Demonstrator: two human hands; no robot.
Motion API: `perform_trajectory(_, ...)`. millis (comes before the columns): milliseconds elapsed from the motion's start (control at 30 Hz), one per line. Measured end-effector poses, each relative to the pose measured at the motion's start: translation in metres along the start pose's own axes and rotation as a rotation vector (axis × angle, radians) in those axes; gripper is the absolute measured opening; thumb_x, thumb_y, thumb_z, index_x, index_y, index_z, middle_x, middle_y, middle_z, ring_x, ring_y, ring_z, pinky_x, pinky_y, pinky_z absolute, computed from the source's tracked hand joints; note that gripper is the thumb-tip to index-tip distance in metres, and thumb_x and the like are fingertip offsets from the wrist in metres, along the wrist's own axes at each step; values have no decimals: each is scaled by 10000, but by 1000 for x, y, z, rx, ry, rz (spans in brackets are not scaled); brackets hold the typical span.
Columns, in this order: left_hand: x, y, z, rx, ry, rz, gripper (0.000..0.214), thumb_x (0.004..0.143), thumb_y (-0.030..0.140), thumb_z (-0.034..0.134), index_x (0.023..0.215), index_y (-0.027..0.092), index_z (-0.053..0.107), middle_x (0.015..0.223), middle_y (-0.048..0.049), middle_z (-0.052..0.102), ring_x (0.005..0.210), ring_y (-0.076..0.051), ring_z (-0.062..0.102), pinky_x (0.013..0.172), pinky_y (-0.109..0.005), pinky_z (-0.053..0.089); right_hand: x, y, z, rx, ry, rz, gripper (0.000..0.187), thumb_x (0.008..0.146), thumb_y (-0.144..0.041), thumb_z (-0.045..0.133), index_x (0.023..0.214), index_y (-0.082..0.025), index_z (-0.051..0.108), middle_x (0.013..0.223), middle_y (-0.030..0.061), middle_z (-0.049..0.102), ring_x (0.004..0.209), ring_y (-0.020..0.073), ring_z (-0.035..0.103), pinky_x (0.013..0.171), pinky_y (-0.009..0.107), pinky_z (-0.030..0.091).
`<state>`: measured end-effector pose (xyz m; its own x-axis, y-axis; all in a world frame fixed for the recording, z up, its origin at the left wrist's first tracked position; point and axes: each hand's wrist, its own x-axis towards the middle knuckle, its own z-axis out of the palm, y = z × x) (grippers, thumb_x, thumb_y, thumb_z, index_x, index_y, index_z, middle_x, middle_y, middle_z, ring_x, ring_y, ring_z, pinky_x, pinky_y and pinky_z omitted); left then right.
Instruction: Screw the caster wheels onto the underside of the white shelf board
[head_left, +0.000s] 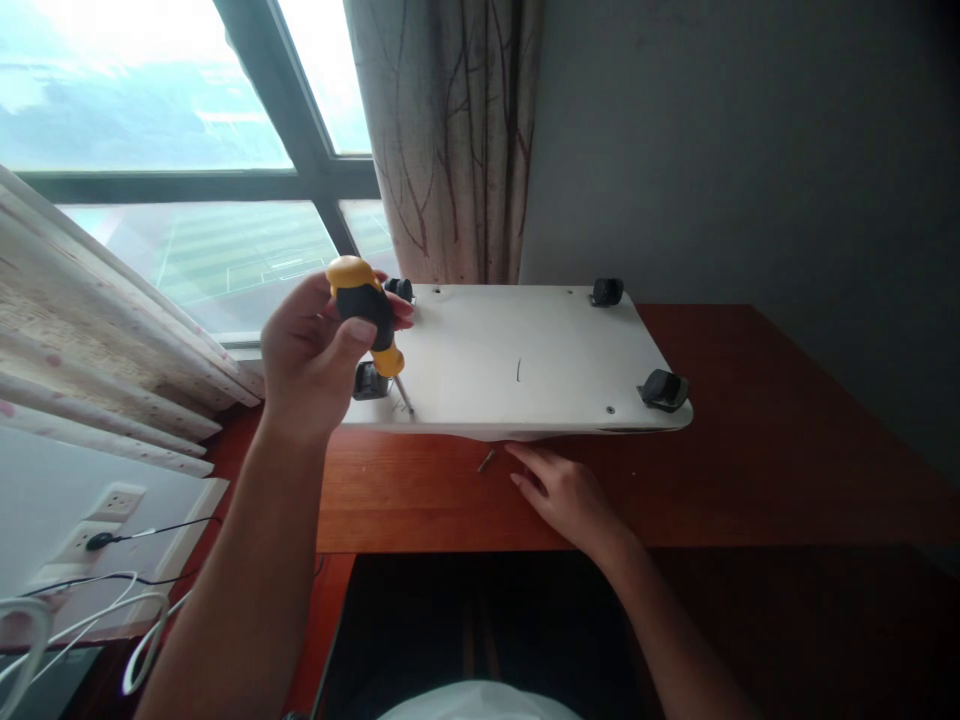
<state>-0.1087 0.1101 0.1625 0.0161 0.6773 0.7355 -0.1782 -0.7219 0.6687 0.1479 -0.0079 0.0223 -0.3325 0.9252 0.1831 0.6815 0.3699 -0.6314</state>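
My left hand (300,350) is wrapped around the yellow and black handle of a screwdriver (365,315). Its metal shaft slants down, and the tip meets the white board (480,345) near the front left corner, where a screw may sit but is too small to tell. Beside the tip is a black caster (370,381). My right hand (566,492) lies low over the wooden tabletop with fingers stretched out and holding nothing. Its index fingertip is at the board's front edge, close to a small metal screw or pin (486,461) lying on the wood.
More black casters stand at the board's other corners, one at the front right (664,390) and one at the back right (607,292). A curtain (450,140) and window rise behind. White cables (142,630) and wall sockets (116,502) are at lower left.
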Motion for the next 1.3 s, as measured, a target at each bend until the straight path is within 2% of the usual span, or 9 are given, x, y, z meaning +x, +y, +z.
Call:
perform_trajectory(100,-1,-2,-4,11,0,-32,357,807,410,820,1057,161,767,888,-97,736,719,-196,714,668,-333,599,19,-15,7,-173,-114,-32,431,1013,-266,473,1434,-236,555,1367,73,655,1128,257,693,953,393,564)
perform_trajectory(267,-3,-5,-19,-60,-50,-119,347,895,472,708,1047,168,776,904,-116,736,725,-188,693,657,-329,583,33,-26,9,-377,-220,-16,346,1020,-240,446,1285,-217,666,1170,91,735,944,268,735,762,359,582)
perform_trajectory(400,0,-12,-33,-160,-41,-272,573,723,711,748,961,192,777,936,-133,728,730,-218,680,639,-357,588,35,-25,6,-382,-253,8,269,1020,-252,468,1145,-225,705,1098,69,741,911,241,731,739,318,555)
perform_trajectory(567,4,-24,-39,-225,-119,-368,642,587,826,741,754,207,749,707,-100,652,639,-218,655,599,-347,559,31,-26,1,-343,-273,16,222,1016,-261,502,1035,-221,719,1099,60,710,900,209,712,754,295,540)
perform_trajectory(700,12,-21,-30,-274,-113,-264,688,595,890,660,668,207,695,577,-44,578,526,-174,584,528,-322,517,25,-42,-17,-210,-272,-57,174,1003,-233,539,1027,-232,711,1115,48,694,949,191,687,806,288,535)
perform_trajectory(833,31,-11,-26,-245,41,-265,694,715,884,519,715,206,666,585,-11,551,577,-160,624,556,-288,504,40,-64,-54,-12,-230,-108,145,1005,-241,548,1034,-224,689,984,21,722,881,164,678,791,278,532)
perform_trajectory(1033,73,-25,-37,-252,-38,-142,609,655,624,837,1041,171,703,801,-9,687,704,-144,648,665,-299,509,142,-61,-88,-66,55,-174,129,946,-211,602,922,-170,722,925,34,705,780,150,621,737,281,475)
perform_trajectory(1200,103,-53,-40,-200,-2,-251,362,833,409,780,976,100,657,775,10,696,798,-137,688,674,-279,434,253,-39,-74,-222,109,-146,146,877,-116,614,958,-124,735,963,65,715,871,166,620,846,298,444)
perform_trajectory(1300,121,-70,-45,-236,27,-238,351,778,381,821,864,93,639,742,18,681,746,-106,663,638,-256,409,300,-31,-60,-221,104,-104,205,874,-114,610,1041,-105,730,984,74,722,912,164,630,866,295,452)
